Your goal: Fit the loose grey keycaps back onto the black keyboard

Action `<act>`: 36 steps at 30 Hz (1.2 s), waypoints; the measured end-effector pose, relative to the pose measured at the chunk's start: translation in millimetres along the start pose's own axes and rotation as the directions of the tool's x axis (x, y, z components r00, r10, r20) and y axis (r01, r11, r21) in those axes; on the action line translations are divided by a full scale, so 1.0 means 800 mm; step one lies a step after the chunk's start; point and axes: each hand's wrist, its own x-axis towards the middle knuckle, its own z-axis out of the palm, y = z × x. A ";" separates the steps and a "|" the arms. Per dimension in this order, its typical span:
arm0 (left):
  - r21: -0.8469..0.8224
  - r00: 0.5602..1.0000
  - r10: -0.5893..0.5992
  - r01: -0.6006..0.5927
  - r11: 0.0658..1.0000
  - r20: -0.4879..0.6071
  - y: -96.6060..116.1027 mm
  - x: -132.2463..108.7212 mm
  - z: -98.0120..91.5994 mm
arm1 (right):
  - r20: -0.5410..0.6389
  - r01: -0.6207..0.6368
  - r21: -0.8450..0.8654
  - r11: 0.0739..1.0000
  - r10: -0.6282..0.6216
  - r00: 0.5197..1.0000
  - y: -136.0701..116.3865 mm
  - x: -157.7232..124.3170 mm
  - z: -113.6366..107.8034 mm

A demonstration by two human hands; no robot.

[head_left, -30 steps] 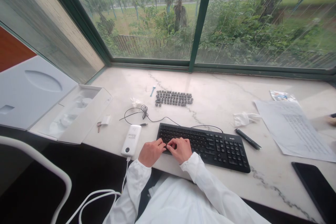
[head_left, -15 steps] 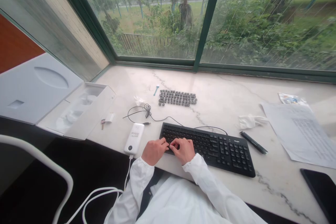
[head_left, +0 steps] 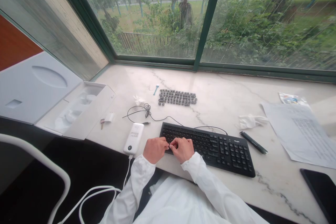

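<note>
A black keyboard (head_left: 227, 152) lies slanted along the front of the marble counter. Over its lower left corner my left hand (head_left: 155, 149) is closed in a pinch, fingertips at the keys. My right hand (head_left: 183, 149) pinches close beside it, the two sets of fingertips nearly meeting. Whatever is between the fingers is too small to make out. Behind the keyboard, several loose dark keycaps (head_left: 177, 98) are laid out in rows. A small blue-and-white tool (head_left: 156, 89) rests to the left of those rows.
A white power bank (head_left: 134, 138) with a cable plugged in is left of my hands. Farther left stands an open white box (head_left: 86, 117). To the right are a black pen (head_left: 254, 142), printed paper (head_left: 301, 133), white cloth (head_left: 250, 121) and a black phone (head_left: 319, 190).
Both hands stay pinched at the same corner of the keyboard. My left hand has shifted very slightly to the right, and its fingertips sit closer to the right hand's.
</note>
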 end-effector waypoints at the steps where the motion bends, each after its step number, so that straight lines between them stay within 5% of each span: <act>1: 0.006 1.000 -0.007 0.007 1.000 0.008 0.002 0.001 -0.001 | 0.004 -0.003 -0.002 1.000 0.003 1.000 -0.001 0.001 0.000; 12: 0.045 0.999 -0.026 0.024 0.999 0.037 0.008 0.006 -0.007 | 0.018 0.022 -0.034 0.999 -0.022 1.000 -0.006 0.000 0.000; 27: -0.128 0.980 -0.130 0.111 0.986 -0.149 -0.006 -0.023 0.029 | 0.011 0.083 0.030 0.996 -0.083 0.996 0.006 -0.001 0.004; 33: -0.145 0.924 -0.277 0.246 0.958 -0.264 0.001 -0.046 0.037 | -0.132 0.262 -0.160 0.952 -0.284 0.950 0.013 -0.027 -0.004; 36: -0.159 0.893 -0.341 0.306 0.939 -0.293 0.004 -0.052 0.040 | -0.073 0.390 -0.271 0.880 -0.423 0.903 0.015 -0.040 -0.004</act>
